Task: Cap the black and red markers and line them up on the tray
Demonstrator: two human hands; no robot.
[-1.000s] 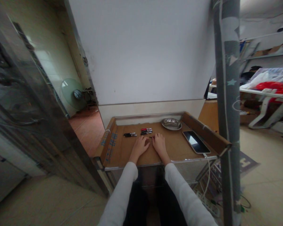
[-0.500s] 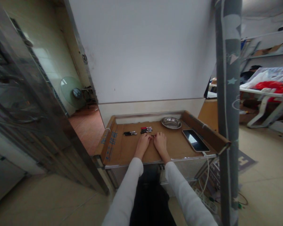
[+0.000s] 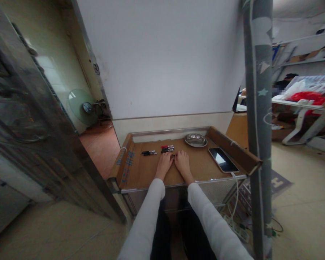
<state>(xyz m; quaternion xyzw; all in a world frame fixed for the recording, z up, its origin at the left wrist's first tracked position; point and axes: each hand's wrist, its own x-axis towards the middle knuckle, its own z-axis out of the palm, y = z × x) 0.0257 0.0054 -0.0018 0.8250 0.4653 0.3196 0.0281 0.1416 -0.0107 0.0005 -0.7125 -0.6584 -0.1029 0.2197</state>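
The fingers of the left hand [image 3: 164, 165] and right hand [image 3: 182, 162] are curling down and inward, their tips lying close to each other over the cardboard [image 3: 202, 166]. Between them a small dark piece [image 3: 174, 155] is showing (too little of it to name), and I cannot tell whether either hand's fingers are clamping it or only touching it. The knuckles are hiding most of the thumbs.

Just beyond the left hand, a red pen [image 3: 165, 146] is lying with black pens [image 3: 166, 150] close beside it on its near side. Farther left, more black pens [image 3: 149, 153] are lying side by side, apart from the first group.

To the right of the hands, a steel bowl [image 3: 195, 140] is sitting near the back edge, and a phone [image 3: 223, 160] is lying face up nearer the front, a white cable [image 3: 237, 195] hanging from its near end.

White sleeves [image 3: 208, 213] are covering both forearms. Behind the cardboard a pale wall [image 3: 162, 65] is rising; a metal door [image 3: 56, 144] is standing at the left, and a grey post [image 3: 261, 126] at the right.
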